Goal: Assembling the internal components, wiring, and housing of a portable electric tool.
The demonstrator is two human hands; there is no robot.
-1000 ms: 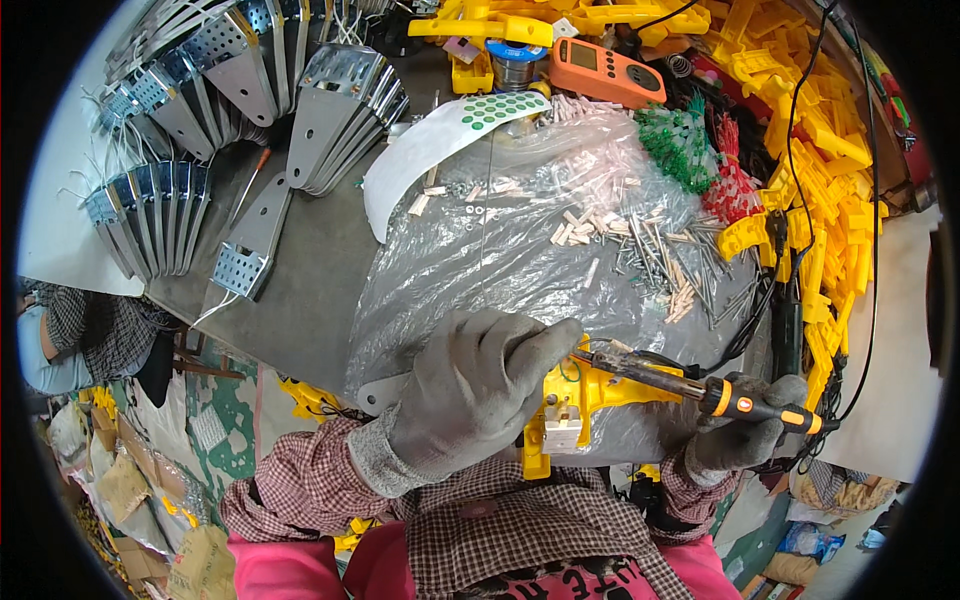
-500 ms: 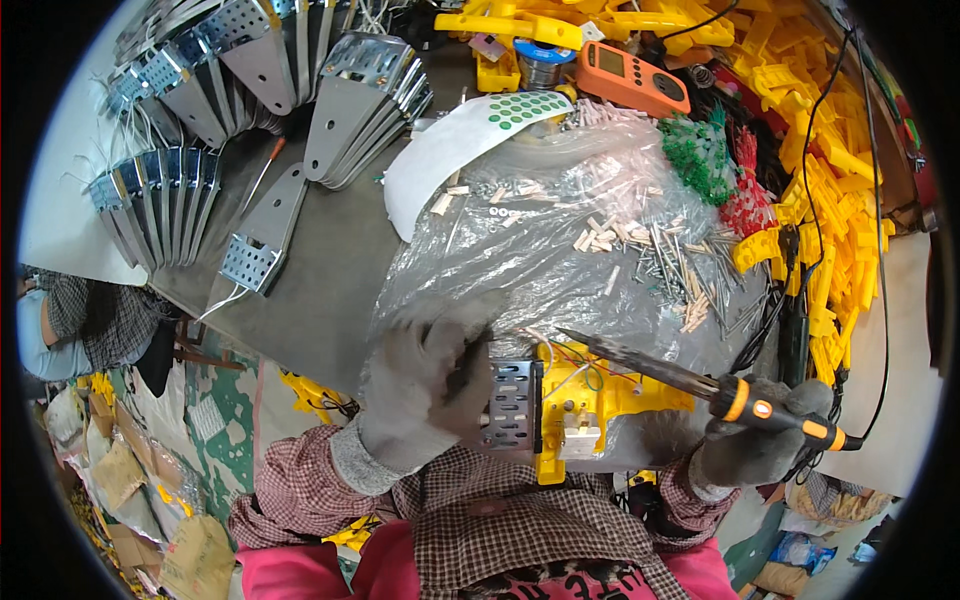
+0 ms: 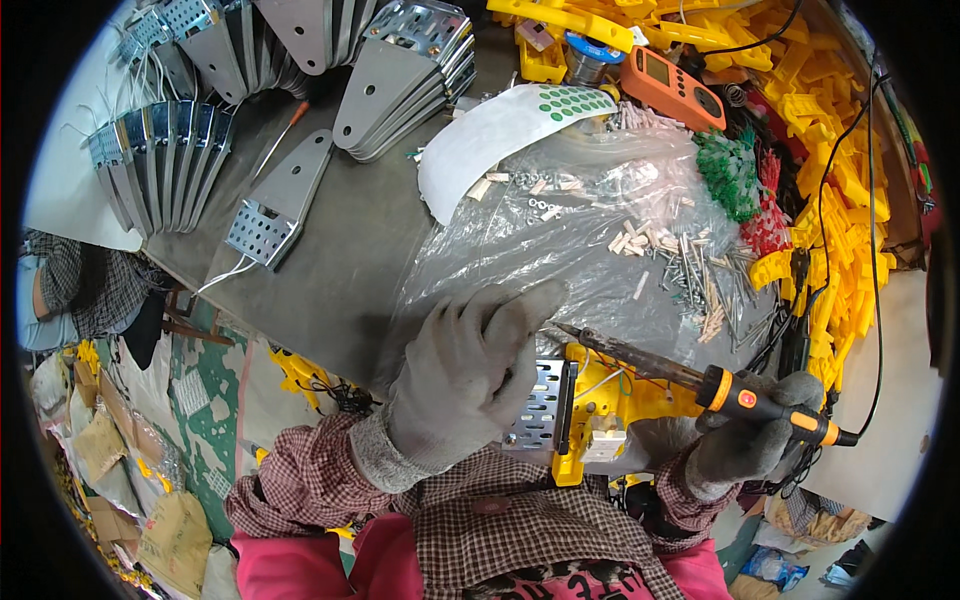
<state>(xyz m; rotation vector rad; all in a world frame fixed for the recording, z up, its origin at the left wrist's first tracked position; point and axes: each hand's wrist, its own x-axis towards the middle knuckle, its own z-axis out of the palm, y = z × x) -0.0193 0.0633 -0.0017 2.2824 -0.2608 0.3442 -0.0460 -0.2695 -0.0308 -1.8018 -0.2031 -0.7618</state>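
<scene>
Soldering iron over a yellow part, at the bench's near edge

Head view: the gloved right hand [image 3: 748, 447] grips the soldering iron [image 3: 700, 378], a black-and-orange handle with a dark tip angled up-left over the yellow plastic part [image 3: 590, 400]. The gloved left hand [image 3: 462, 375], fingers loosely curled, covers the perforated metal bracket [image 3: 537, 405] beside it.

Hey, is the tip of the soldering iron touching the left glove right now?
Cannot tell. In the head view the soldering iron tip ends right beside the left hand, but no plain contact or gap shows. The right hand grips its handle.
</scene>
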